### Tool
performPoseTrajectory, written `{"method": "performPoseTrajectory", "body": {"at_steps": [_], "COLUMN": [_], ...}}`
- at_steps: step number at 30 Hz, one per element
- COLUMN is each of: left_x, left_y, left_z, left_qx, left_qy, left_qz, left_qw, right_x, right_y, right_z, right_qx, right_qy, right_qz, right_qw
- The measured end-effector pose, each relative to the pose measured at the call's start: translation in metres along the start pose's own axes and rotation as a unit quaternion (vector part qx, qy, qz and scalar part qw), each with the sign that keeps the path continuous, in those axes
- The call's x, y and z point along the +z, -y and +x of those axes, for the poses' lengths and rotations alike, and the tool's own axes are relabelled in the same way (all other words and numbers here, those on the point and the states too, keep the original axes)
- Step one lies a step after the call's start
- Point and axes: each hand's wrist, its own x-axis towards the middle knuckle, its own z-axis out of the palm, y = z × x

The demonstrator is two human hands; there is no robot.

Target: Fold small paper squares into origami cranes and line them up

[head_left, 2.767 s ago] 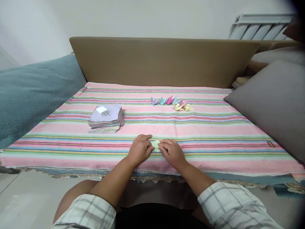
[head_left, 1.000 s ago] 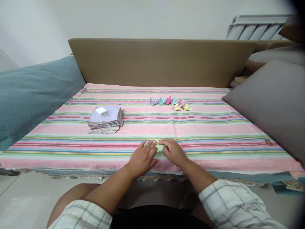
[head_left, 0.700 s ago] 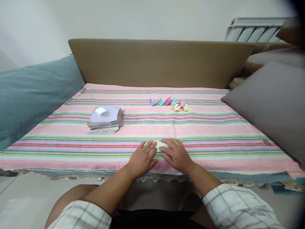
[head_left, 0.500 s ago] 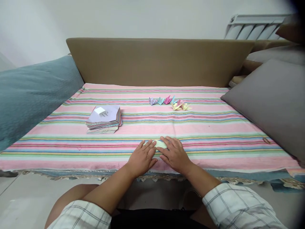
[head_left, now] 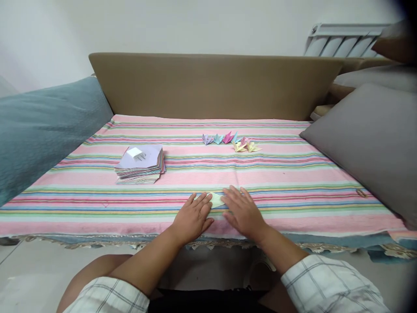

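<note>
A small folded piece of pale yellow-green paper (head_left: 216, 200) lies flat on the striped cloth (head_left: 137, 221), close to the front edge. My left hand (head_left: 192, 217) rests palm down with its fingers stretched over the paper's left part, which they hide. At the paper's right end, my right hand (head_left: 245, 213) is spread flat, its fingertips at or just beside the tip. I cannot tell if they still touch it. Farther back stand several folded paper cranes (head_left: 227, 138) in purple, teal, pink and yellow.
To the left, a thick stack of coloured paper sheets (head_left: 140, 167) carries a white plug adapter (head_left: 136, 153). A blue-green cushion (head_left: 55, 121) borders the left side, a grey pillow (head_left: 361, 139) the right. A brown backrest (head_left: 215, 84) rises behind. A small brown loop (head_left: 361, 193) lies at right.
My right hand has slid a little to the right, uncovering more of the paper's right part. My left hand stays on the paper. The view has shifted slightly.
</note>
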Motion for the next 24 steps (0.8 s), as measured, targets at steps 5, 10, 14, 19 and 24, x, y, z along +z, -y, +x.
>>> {"method": "performPoseTrajectory", "body": {"at_steps": [5, 10, 14, 19, 24], "left_x": [-0.002, -0.002, -0.001, -0.002, -0.004], "left_y": [0.0, 0.0, -0.001, -0.003, -0.001], "left_z": [0.0, 0.0, 0.0, -0.002, -0.008], "left_qx": [-0.002, -0.003, -0.007, -0.03, -0.053], "left_qy": [0.001, 0.013, 0.009, -0.005, -0.021], "left_qz": [-0.007, -0.007, -0.001, -0.001, 0.012], "left_qw": [1.0, 1.0, 1.0, 1.0, 0.998], "right_x": [0.023, 0.032, 0.028, 0.024, 0.025], "right_y": [0.03, 0.029, 0.02, 0.017, 0.018], "right_z": [0.008, 0.007, -0.002, -0.006, -0.004], "right_qx": [-0.042, -0.017, 0.013, 0.019, 0.021], "right_qy": [0.037, 0.067, 0.094, 0.102, 0.094], "right_qz": [-0.006, 0.0, 0.007, 0.012, 0.011], "right_qw": [0.998, 0.998, 0.995, 0.994, 0.995]}}
